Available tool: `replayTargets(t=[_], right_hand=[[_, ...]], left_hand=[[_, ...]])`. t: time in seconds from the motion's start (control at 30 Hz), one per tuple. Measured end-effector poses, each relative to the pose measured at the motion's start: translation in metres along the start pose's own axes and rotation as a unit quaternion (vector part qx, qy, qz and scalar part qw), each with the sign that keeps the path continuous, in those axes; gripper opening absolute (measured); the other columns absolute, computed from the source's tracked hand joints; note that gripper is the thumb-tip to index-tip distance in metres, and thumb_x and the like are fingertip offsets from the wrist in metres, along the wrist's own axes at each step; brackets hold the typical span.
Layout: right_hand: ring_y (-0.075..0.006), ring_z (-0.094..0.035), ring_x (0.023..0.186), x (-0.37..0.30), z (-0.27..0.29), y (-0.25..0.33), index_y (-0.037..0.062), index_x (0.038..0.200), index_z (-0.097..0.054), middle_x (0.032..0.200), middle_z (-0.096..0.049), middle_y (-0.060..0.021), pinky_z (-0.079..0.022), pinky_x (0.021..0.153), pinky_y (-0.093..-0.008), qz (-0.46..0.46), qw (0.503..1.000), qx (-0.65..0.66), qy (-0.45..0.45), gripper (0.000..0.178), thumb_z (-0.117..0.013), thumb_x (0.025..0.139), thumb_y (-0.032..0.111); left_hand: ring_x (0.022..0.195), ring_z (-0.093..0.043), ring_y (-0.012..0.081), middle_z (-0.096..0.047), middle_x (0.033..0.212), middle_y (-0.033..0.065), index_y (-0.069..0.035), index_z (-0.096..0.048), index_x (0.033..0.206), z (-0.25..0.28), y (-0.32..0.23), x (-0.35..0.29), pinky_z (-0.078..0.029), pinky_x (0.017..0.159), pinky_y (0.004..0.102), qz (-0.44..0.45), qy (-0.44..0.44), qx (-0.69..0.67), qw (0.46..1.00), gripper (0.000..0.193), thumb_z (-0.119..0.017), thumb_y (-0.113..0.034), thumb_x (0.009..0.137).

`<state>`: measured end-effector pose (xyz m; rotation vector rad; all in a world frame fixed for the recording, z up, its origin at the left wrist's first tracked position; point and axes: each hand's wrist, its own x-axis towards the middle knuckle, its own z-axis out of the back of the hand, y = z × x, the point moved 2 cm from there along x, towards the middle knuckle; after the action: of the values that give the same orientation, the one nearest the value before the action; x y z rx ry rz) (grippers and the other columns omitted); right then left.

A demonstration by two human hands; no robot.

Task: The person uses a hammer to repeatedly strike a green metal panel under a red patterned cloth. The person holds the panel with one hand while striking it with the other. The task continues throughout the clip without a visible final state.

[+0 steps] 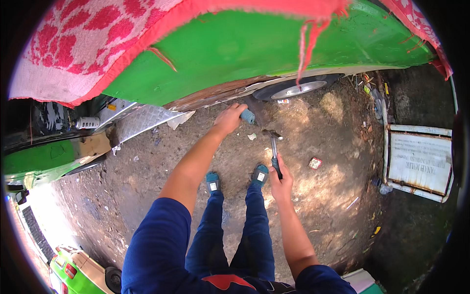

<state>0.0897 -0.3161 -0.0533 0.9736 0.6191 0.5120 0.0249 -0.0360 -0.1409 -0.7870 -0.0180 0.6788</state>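
My left hand (229, 119) is closed around a tool whose thick blue-grey handle end (248, 116) sticks out on the right of the fist. The tool's other end is mostly hidden by my fingers, beside the car's lower edge. In my right hand (282, 183) is a hammer (274, 147), held by its dark grip with the metal head up and away from me. A short gap separates the hammer head from the blue-grey handle end. Just beyond both hands is a green car body (220, 54), with a worn, brown sill (210, 95) along its bottom.
A wheel (298, 90) sits under the green body, and a pink-red patterned cloth (88, 44) drapes over it. On the left are a spray can (87, 122) and a metal plate (147, 122). A white sign board (420, 161) stands right. Litter dots the dirt ground (318, 210).
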Motion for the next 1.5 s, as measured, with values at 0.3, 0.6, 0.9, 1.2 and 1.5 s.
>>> replayTargets(t=[0.3, 0.6, 0.9, 1.2, 1.5], right_hand=[[-0.0097, -0.056, 0.088, 0.047, 0.031, -0.032, 0.0058, 0.146, -0.05, 0.102, -0.063, -0.0015, -0.046, 0.079, -0.0231, -0.13, 0.982, 0.134, -0.013, 0.051, -0.061, 0.097, 0.006], [-0.0062, -0.045, 0.053, 0.109, 0.053, -0.038, 0.0168, 0.151, -0.045, 0.08, -0.055, 0.0023, -0.038, 0.044, -0.0247, -0.198, 0.954, 0.225, 0.025, 0.054, -0.059, 0.099, 0.01], [-0.0105, -0.045, 0.043, 0.14, 0.002, -0.03, 0.0199, 0.154, -0.037, 0.071, -0.053, 0.0003, -0.035, 0.036, -0.0276, -0.317, 0.873, 0.369, 0.035, 0.056, -0.055, 0.101, 0.017], [-0.0111, -0.045, 0.043, 0.15, -0.042, -0.022, 0.023, 0.155, -0.037, 0.077, -0.057, -0.0018, -0.034, 0.036, -0.0275, -0.31, 0.883, 0.347, 0.06, 0.056, -0.054, 0.101, 0.019], [-0.0139, -0.048, 0.046, 0.147, -0.033, -0.023, 0.0236, 0.156, -0.033, 0.081, -0.058, -0.0055, -0.034, 0.037, -0.0279, -0.295, 0.843, 0.447, -0.05, 0.059, -0.054, 0.101, 0.019]], left_hand=[[0.12, -0.058, 0.0342, -0.06, 0.124, 0.0176, -0.014, -0.048, 0.133, -0.023, -0.018, 0.043, -0.047, 0.097, 0.0483, 0.04, 0.069, 0.178, 0.981, 0.048, -0.058, -0.009, 0.087], [0.106, -0.066, 0.0371, -0.067, 0.111, 0.0194, -0.006, -0.043, 0.12, -0.03, -0.023, 0.077, -0.053, 0.086, 0.0485, 0.065, 0.081, 0.259, 0.96, 0.042, -0.065, -0.016, 0.086], [0.096, -0.07, 0.0394, -0.07, 0.101, 0.0235, -0.004, -0.039, 0.114, -0.042, -0.012, 0.101, -0.055, 0.08, 0.0496, 0.109, 0.095, 0.238, 0.961, 0.04, -0.065, -0.02, 0.088], [0.088, -0.071, 0.041, -0.071, 0.094, 0.0253, -0.003, -0.04, 0.113, -0.044, 0.004, 0.101, -0.057, 0.077, 0.0496, 0.086, 0.103, 0.264, 0.955, 0.033, -0.059, -0.017, 0.091], [0.092, -0.07, 0.0408, -0.069, 0.102, 0.0234, -0.003, -0.039, 0.113, -0.036, 0.021, 0.072, -0.057, 0.078, 0.0492, 0.072, 0.149, 0.254, 0.953, 0.037, -0.063, -0.017, 0.089]])
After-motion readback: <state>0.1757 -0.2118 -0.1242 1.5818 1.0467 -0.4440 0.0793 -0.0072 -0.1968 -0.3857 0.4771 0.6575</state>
